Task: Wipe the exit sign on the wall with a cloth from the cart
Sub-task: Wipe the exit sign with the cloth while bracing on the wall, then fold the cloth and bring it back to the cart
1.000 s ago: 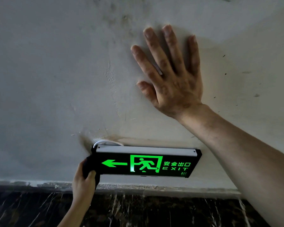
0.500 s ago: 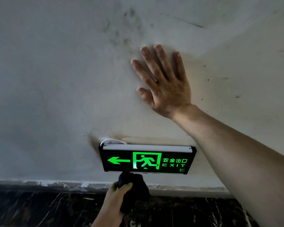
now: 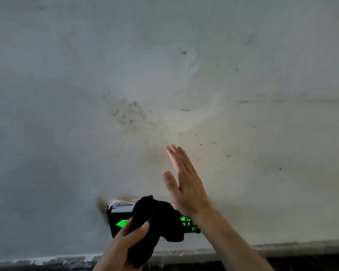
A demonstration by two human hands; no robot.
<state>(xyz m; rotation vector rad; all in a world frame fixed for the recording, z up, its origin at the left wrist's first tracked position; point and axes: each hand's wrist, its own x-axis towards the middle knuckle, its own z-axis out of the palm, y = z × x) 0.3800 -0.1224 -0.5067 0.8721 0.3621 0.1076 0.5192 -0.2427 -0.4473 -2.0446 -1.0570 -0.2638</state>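
Note:
The exit sign (image 3: 119, 222) is a black box with green glowing marks, mounted low on the white wall. A dark cloth (image 3: 155, 220) covers its middle, so only the green arrow at the left and some green characters at the right show. My left hand (image 3: 129, 239) grips the cloth from below and holds it against the sign's face. My right hand (image 3: 186, 184) is flat with fingers together, edge-on, just off the wall above the sign's right end; its forearm crosses the sign's right end.
The white wall (image 3: 164, 75) is stained and scuffed, with a dark smudge at the sign's upper left corner. A dark marbled skirting band (image 3: 47, 267) runs along the bottom edge below a rough paint line.
My left hand brought the cloth up from below the sign onto its face. My right hand lifted off the wall and turned edge-on, and the view tilted upward.

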